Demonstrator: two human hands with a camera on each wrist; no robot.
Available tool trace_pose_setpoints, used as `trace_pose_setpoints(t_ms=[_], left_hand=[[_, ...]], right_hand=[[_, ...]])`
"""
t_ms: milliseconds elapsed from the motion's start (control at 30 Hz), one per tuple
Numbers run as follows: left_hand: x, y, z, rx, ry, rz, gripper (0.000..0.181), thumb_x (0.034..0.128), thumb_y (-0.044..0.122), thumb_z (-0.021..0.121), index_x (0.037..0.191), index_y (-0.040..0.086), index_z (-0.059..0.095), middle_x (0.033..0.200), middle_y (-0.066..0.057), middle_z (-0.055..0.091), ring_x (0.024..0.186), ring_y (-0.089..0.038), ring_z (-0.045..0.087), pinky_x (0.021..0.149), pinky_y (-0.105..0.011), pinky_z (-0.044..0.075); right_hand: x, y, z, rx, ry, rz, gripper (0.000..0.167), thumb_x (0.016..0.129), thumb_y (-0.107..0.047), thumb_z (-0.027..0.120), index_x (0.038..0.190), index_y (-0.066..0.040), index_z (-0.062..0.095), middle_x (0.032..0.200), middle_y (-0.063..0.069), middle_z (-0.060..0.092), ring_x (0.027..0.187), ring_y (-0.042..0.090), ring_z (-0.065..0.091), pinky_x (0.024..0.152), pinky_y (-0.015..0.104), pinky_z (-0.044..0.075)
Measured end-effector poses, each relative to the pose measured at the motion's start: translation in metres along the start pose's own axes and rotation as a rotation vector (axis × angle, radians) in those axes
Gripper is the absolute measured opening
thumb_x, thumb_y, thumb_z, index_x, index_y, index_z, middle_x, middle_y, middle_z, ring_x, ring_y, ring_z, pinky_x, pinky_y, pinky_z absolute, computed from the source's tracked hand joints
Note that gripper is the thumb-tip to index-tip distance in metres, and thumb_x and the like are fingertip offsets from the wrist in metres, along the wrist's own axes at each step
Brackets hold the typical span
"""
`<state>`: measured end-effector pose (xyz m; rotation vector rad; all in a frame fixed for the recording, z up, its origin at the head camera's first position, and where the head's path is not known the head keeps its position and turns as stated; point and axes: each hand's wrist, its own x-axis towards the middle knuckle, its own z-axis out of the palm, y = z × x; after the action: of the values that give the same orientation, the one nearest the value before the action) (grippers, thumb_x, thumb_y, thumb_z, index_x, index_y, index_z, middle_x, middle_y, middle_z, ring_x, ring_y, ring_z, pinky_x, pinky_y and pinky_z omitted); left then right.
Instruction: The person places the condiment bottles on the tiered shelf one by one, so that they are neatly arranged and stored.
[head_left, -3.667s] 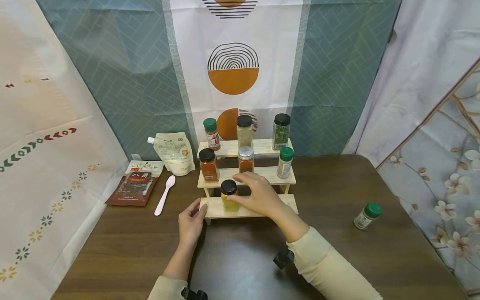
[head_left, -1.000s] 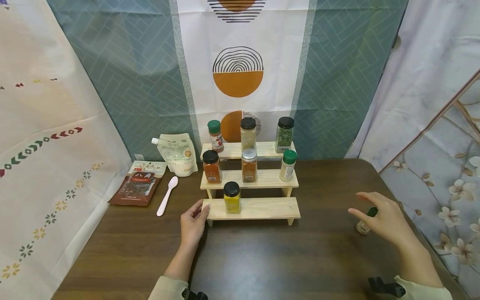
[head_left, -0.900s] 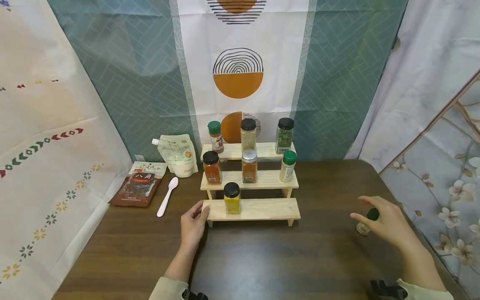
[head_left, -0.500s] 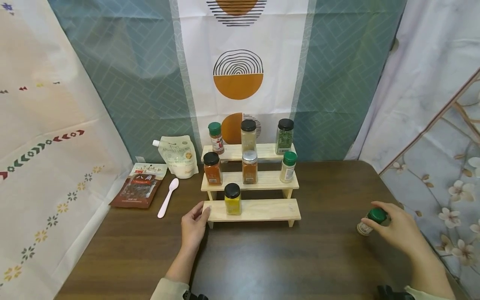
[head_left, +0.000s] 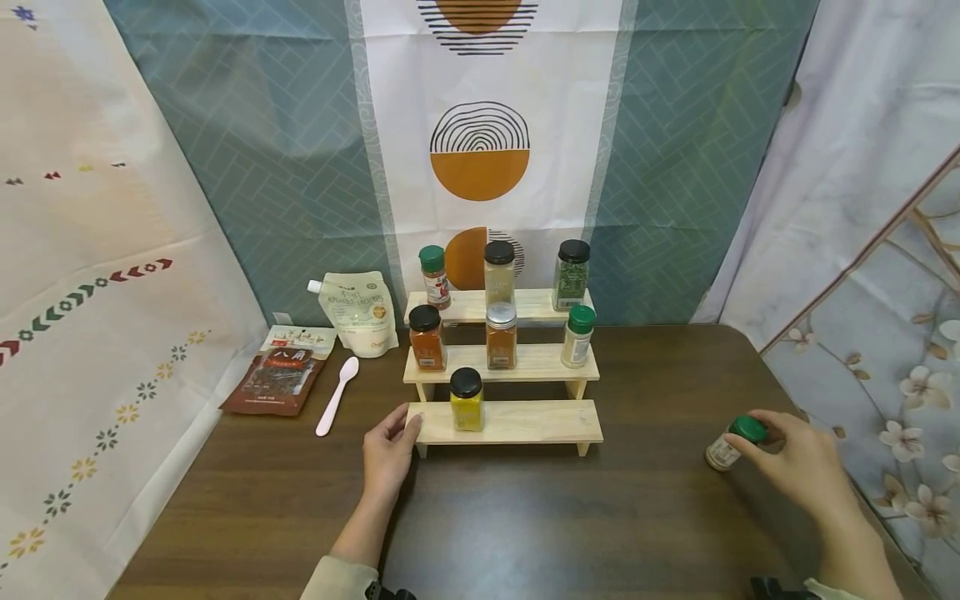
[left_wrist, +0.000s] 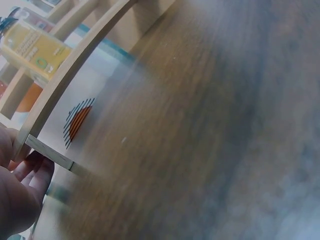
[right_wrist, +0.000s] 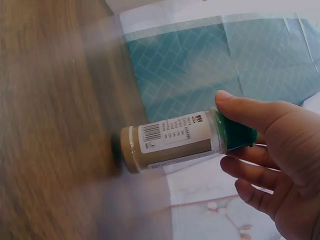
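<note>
At the table's right, my right hand (head_left: 798,454) pinches the green cap of a spice jar (head_left: 724,450) between thumb and fingers. In the right wrist view this spice jar (right_wrist: 172,140) shows a white barcode label and brownish contents; whether its base touches the table I cannot tell. My left hand (head_left: 388,450) holds the left end of the lowest step of a wooden tiered spice rack (head_left: 540,422). The left wrist view has the left hand's thumb above that board and fingers below it. A black-capped yellow spice jar (head_left: 467,402) stands on this step, left of its middle.
The middle step bears a black-capped jar (head_left: 427,340), a silver-capped jar (head_left: 501,337) and a green-capped jar (head_left: 577,337). Three more jars stand on the top step. Left of the rack are a spouted pouch (head_left: 356,312), a brown packet (head_left: 279,373) and a white spoon (head_left: 337,397).
My right hand has left the yellow jar on the lowest step, moved right and taken hold of the green-capped jar, which has shifted slightly left. My left hand stays on the rack.
</note>
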<state>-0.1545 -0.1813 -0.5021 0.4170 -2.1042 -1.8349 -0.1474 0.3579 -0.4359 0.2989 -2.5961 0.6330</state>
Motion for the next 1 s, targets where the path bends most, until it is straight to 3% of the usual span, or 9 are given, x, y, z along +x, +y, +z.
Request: trace_pose_setpoints(t_ms=[133, 333, 400, 533, 700, 1000], left_hand=[[0.0, 0.0, 0.0, 0.005, 0.003, 0.002, 0.04, 0.096, 0.012, 0.071, 0.131, -0.005, 0.064, 0.121, -0.026, 0.068, 0.108, -0.03, 0.066, 0.08, -0.013, 0.052], [-0.001, 0.001, 0.001, 0.008, 0.004, 0.0, 0.041, 0.096, 0.013, 0.071, 0.132, -0.004, 0.064, 0.122, -0.025, 0.067, 0.11, -0.031, 0.066, 0.08, -0.013, 0.052], [-0.001, 0.001, 0.001, 0.008, 0.006, -0.002, 0.041, 0.0958, 0.013, 0.072, 0.132, -0.004, 0.064, 0.122, -0.025, 0.068, 0.109, -0.031, 0.066, 0.08, -0.013, 0.052], [-0.001, 0.001, 0.002, 0.008, 0.009, 0.001, 0.04, 0.0956, 0.012, 0.072, 0.131, -0.005, 0.064, 0.12, -0.025, 0.068, 0.108, -0.032, 0.067, 0.079, -0.013, 0.053], [-0.001, 0.0, 0.001, 0.008, 0.01, 0.006, 0.04, 0.0959, 0.013, 0.072, 0.131, -0.005, 0.065, 0.12, -0.025, 0.068, 0.107, -0.031, 0.066, 0.079, -0.012, 0.052], [-0.001, 0.001, 0.001, -0.006, 0.009, 0.001, 0.04, 0.0959, 0.012, 0.071, 0.131, -0.006, 0.064, 0.121, -0.026, 0.068, 0.108, -0.03, 0.066, 0.08, -0.012, 0.052]], right_hand=[[0.004, -0.007, 0.002, 0.004, 0.043, -0.032, 0.052, 0.072, -0.022, 0.093, 0.109, 0.007, 0.07, 0.094, 0.024, 0.071, 0.065, 0.027, 0.066, 0.049, 0.026, 0.05], [0.014, -0.018, 0.011, 0.047, 0.109, -0.085, 0.049, 0.068, -0.016, 0.094, 0.107, 0.004, 0.072, 0.089, 0.02, 0.072, 0.062, 0.024, 0.064, 0.049, 0.024, 0.047], [0.017, -0.022, 0.015, 0.055, 0.127, -0.11, 0.049, 0.066, -0.014, 0.095, 0.106, 0.004, 0.072, 0.087, 0.019, 0.072, 0.062, 0.028, 0.064, 0.048, 0.025, 0.046], [0.023, -0.034, 0.02, 0.067, 0.127, -0.117, 0.047, 0.067, -0.014, 0.094, 0.105, 0.004, 0.072, 0.086, 0.018, 0.071, 0.064, 0.032, 0.064, 0.048, 0.026, 0.047], [0.032, -0.05, 0.025, 0.084, 0.114, -0.119, 0.042, 0.07, -0.015, 0.093, 0.104, 0.001, 0.073, 0.083, 0.011, 0.07, 0.065, 0.028, 0.063, 0.051, 0.028, 0.049], [0.05, -0.077, 0.038, 0.128, 0.117, -0.199, 0.04, 0.069, -0.01, 0.093, 0.102, -0.001, 0.073, 0.084, 0.007, 0.07, 0.068, 0.023, 0.062, 0.057, 0.039, 0.053]])
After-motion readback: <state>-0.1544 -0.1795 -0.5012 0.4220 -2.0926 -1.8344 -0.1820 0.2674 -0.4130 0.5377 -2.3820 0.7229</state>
